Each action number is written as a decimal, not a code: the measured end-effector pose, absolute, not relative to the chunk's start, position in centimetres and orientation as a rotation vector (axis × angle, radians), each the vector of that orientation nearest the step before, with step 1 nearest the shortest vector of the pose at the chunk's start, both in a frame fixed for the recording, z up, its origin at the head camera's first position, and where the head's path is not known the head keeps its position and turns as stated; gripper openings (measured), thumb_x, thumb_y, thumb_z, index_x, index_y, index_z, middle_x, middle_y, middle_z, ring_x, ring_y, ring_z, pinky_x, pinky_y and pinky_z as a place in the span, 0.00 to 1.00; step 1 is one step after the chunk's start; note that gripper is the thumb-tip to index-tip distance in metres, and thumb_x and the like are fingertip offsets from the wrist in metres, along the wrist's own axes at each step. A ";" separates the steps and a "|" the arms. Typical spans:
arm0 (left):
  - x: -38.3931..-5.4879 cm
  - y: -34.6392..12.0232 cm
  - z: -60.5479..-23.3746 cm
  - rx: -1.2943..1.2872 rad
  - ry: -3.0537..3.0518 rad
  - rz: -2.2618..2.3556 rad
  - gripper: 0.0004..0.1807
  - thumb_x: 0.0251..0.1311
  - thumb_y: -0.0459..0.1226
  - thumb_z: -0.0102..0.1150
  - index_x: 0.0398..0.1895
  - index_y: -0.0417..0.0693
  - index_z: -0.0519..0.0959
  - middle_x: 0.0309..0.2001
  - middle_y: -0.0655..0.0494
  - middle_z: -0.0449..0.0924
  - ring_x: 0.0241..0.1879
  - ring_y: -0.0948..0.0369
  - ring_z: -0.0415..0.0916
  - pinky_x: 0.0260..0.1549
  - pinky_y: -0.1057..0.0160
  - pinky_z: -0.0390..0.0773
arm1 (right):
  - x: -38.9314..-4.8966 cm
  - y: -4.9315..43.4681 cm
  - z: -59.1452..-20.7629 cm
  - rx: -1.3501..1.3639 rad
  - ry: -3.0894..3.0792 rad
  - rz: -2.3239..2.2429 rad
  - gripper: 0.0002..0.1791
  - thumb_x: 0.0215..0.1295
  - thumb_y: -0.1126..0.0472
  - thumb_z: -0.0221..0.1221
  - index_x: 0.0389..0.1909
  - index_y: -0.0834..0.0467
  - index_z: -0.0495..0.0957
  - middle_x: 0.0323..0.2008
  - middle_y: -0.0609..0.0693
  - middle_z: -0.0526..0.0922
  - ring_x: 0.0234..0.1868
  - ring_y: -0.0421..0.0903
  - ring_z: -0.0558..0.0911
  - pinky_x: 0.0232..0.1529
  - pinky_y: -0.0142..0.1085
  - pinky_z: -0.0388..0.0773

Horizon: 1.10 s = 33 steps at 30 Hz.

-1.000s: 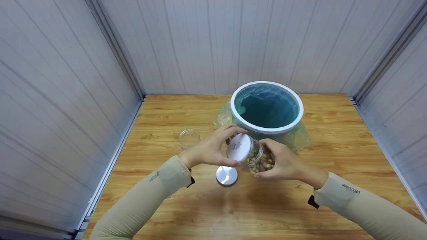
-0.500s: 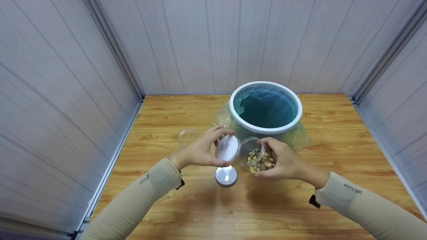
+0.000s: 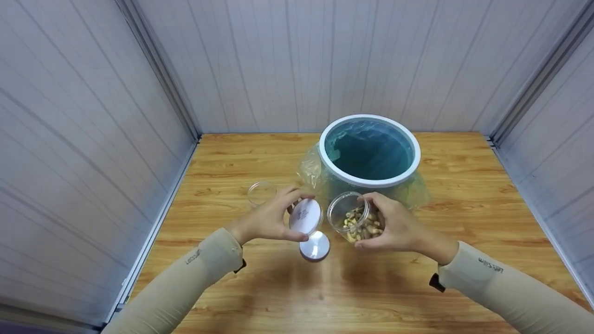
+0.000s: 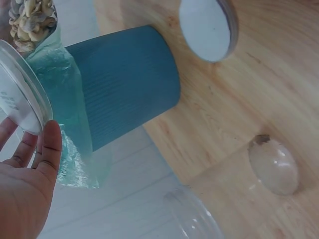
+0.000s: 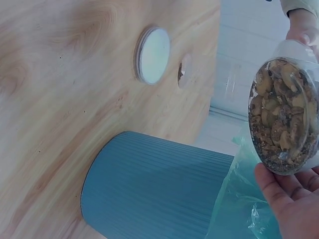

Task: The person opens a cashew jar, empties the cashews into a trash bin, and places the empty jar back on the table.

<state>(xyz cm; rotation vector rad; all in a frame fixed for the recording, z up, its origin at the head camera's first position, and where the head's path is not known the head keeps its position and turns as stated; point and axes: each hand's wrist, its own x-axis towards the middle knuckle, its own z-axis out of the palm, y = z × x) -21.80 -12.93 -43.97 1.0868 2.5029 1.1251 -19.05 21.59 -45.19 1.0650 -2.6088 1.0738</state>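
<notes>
My left hand pinches a round jar lid by its edge between thumb and fingers. It has a white top with small print and a clear rim. My right hand grips a clear plastic jar, tilted with its mouth to the left. Curved tan nuts lie in its lower part; through its base in the right wrist view they look packed with dark crumbs. Lid and jar are apart, with a small gap between them, above the table.
A blue ribbed trash can with a white rim and a translucent green bag stands behind the jar. A white disc-shaped lid lies on the wooden table. Left of it stands a second clear jar. Pale panels enclose the table.
The lid, at first on the jar, has come off and moved left and slightly toward me with my left hand. My right hand has stayed nearly still with the jar, whose mouth now shows.
</notes>
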 end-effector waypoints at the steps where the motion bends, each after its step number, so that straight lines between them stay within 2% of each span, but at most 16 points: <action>1: -21.7 -13.1 -44.1 1.072 2.501 1.122 0.49 0.50 0.47 0.85 0.77 0.50 0.72 0.67 0.55 0.73 0.60 0.55 0.74 0.57 0.52 0.83 | -19.0 21.6 -45.2 1.062 -2.611 1.075 0.48 0.43 0.47 0.87 0.63 0.63 0.76 0.58 0.55 0.85 0.55 0.45 0.83 0.56 0.41 0.85; 11: -21.3 -14.2 -45.8 0.980 2.509 1.070 0.49 0.50 0.48 0.85 0.77 0.55 0.72 0.67 0.57 0.73 0.64 0.56 0.72 0.62 0.50 0.82 | -18.9 21.4 -45.1 1.058 -2.599 1.102 0.50 0.44 0.46 0.87 0.64 0.65 0.76 0.59 0.58 0.85 0.57 0.46 0.84 0.58 0.41 0.85; 20: -21.4 -14.8 -47.7 1.023 2.579 0.927 0.48 0.49 0.46 0.85 0.74 0.47 0.74 0.66 0.49 0.75 0.65 0.53 0.72 0.64 0.48 0.78 | -18.9 21.2 -45.0 1.059 -2.534 1.171 0.48 0.44 0.48 0.87 0.63 0.65 0.75 0.58 0.57 0.85 0.55 0.45 0.83 0.56 0.34 0.85; 24: -21.4 -15.2 -48.7 1.030 2.606 0.870 0.47 0.49 0.47 0.84 0.74 0.46 0.74 0.66 0.48 0.75 0.64 0.52 0.74 0.64 0.47 0.78 | -18.8 21.2 -45.1 1.055 -2.511 1.169 0.48 0.42 0.52 0.88 0.63 0.66 0.75 0.58 0.59 0.85 0.54 0.45 0.83 0.55 0.34 0.85; 28: -21.6 -15.7 -49.5 1.013 2.632 0.805 0.48 0.49 0.50 0.83 0.74 0.45 0.74 0.65 0.47 0.76 0.64 0.51 0.73 0.64 0.45 0.78 | -18.8 21.2 -45.0 1.033 -2.517 1.184 0.49 0.42 0.52 0.88 0.64 0.66 0.75 0.59 0.59 0.85 0.55 0.46 0.83 0.55 0.33 0.85; 33: -21.7 -16.0 -50.4 0.988 2.656 0.755 0.47 0.49 0.48 0.83 0.73 0.45 0.75 0.64 0.46 0.76 0.64 0.50 0.73 0.63 0.44 0.77 | -18.9 21.3 -44.7 1.022 -2.516 1.213 0.49 0.43 0.51 0.88 0.64 0.65 0.75 0.60 0.57 0.85 0.56 0.47 0.83 0.55 0.33 0.84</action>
